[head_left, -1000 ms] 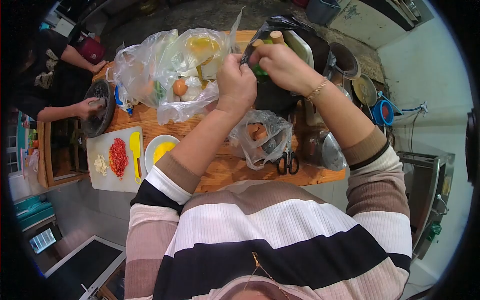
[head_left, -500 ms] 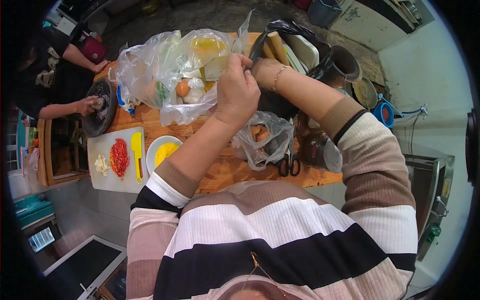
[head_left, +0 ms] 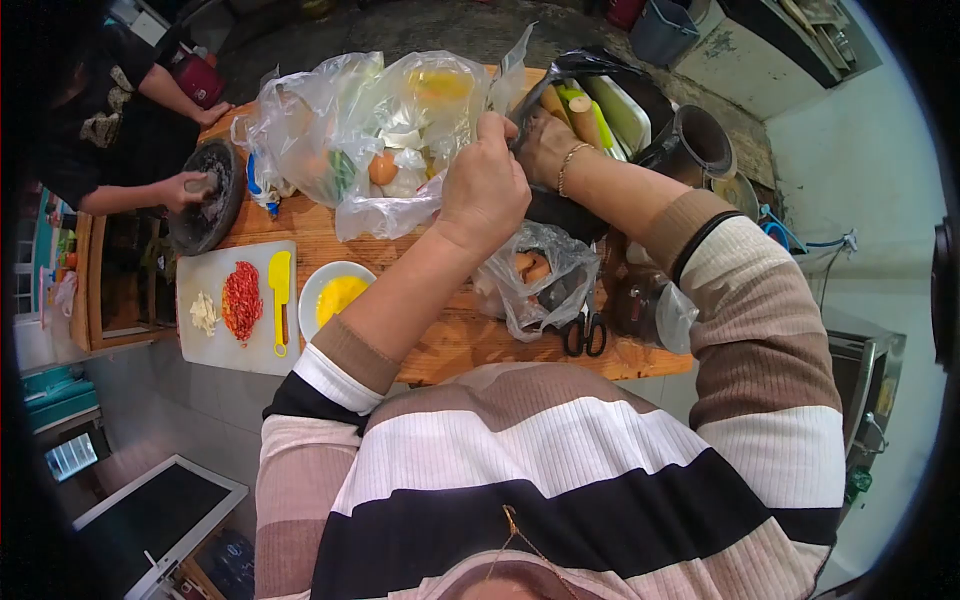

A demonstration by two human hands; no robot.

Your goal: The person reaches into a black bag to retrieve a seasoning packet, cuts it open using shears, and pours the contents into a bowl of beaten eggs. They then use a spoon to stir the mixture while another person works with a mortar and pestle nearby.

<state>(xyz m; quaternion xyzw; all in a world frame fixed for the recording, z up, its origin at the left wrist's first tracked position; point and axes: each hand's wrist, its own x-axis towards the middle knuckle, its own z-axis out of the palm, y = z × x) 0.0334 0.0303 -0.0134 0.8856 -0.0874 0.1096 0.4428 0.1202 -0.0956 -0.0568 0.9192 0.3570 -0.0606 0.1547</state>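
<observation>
Head view | left hand (head_left: 487,185) pinched on black bag (head_left: 580,65) rim | right hand (head_left: 543,145) just right, inside mouth, grip hidden | sticks (head_left: 585,120) slant beyond it

Cutting board (head_left: 205,350) taken as reference: knife (head_left: 281,297) lies on it; bowl (head_left: 335,296) just right; mortar (head_left: 207,197) behind; scissors (head_left: 585,333) well right; bags (head_left: 370,130) behind-right.
</observation>
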